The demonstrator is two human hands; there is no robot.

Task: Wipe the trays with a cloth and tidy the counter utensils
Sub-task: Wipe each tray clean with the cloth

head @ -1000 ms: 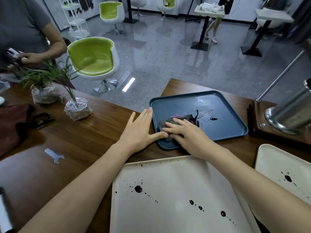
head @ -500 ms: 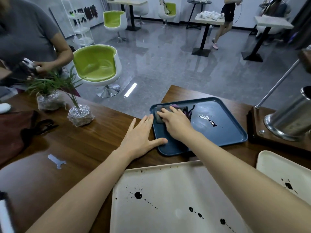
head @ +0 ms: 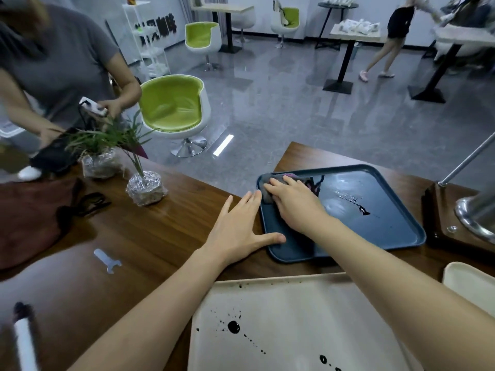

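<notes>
A dark blue tray [head: 388, 231] lies on the wooden counter, with a wet smear and a black ink spot near its middle. My right hand [head: 294, 202] presses a grey-and-pink cloth [head: 267, 194] flat into the tray's far left corner. My left hand [head: 238, 231] rests flat and spread on the counter, its thumb against the tray's left rim. A cream tray [head: 294, 317] with black ink spots lies nearest me. A second cream tray [head: 468, 285] shows at the right edge.
Two foil-wrapped plants [head: 146, 187] stand at the left, beside a dark red cloth [head: 29, 218] and black scissors [head: 88, 203]. A small white wrench [head: 107, 261] lies on the counter. A steel container [head: 476, 212] sits on a wooden base at right. A person in grey stands at far left.
My right hand has slid the cloth from the tray's near left corner up to its far left corner. My left hand has stayed at the tray's edge.
</notes>
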